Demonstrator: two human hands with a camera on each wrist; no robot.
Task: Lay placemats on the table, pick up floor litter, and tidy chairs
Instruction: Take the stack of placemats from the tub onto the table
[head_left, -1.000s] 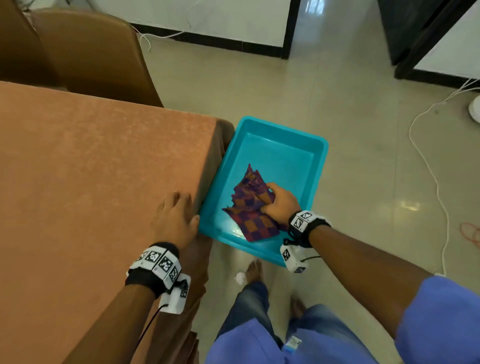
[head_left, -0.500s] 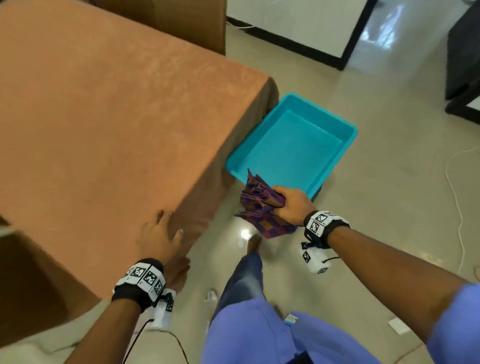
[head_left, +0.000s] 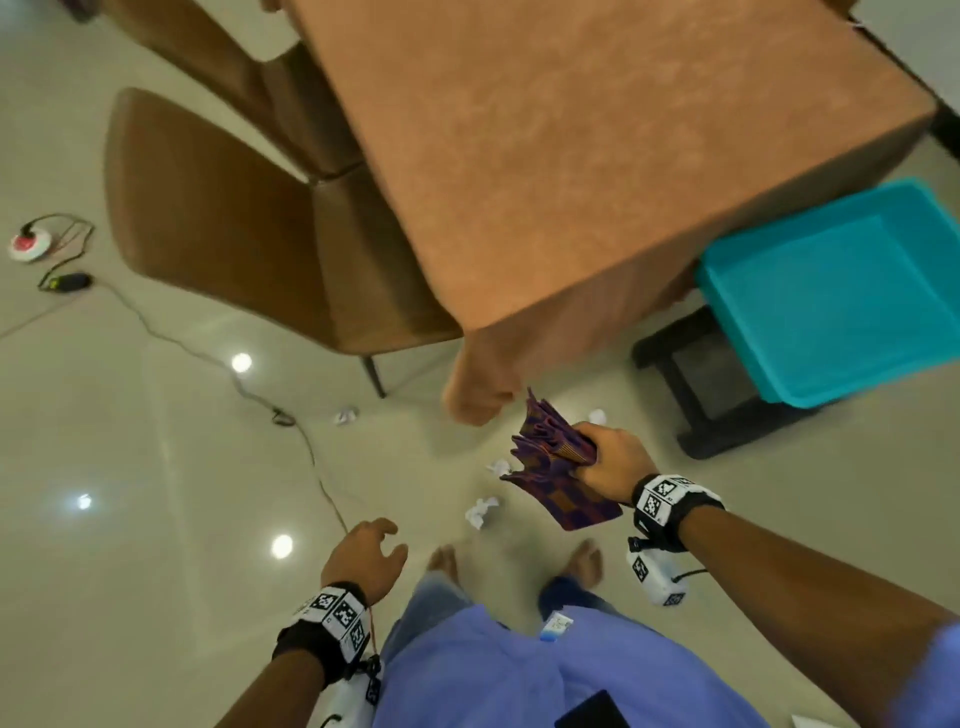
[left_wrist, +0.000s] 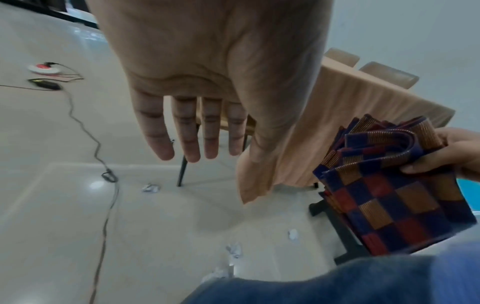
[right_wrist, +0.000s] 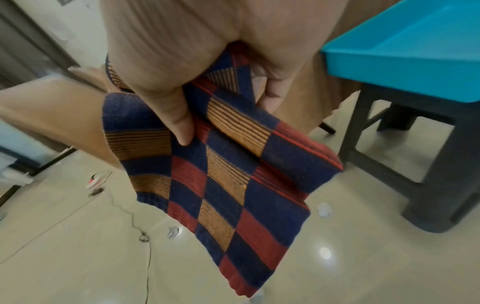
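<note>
Right hand (head_left: 613, 460) grips folded placemats (head_left: 553, 467) beside the table corner (head_left: 480, 358); left hand (head_left: 363, 558) relaxed

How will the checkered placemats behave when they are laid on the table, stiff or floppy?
Probably floppy: the placemats sag and fold below the right hand. Likely light, since one hand carries the bundle. They may need smoothing with the free left hand.

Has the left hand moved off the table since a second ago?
Yes. The left hand has left the table, where it rested at the edge, and now hangs open over the floor, short of the table's near corner.
</note>
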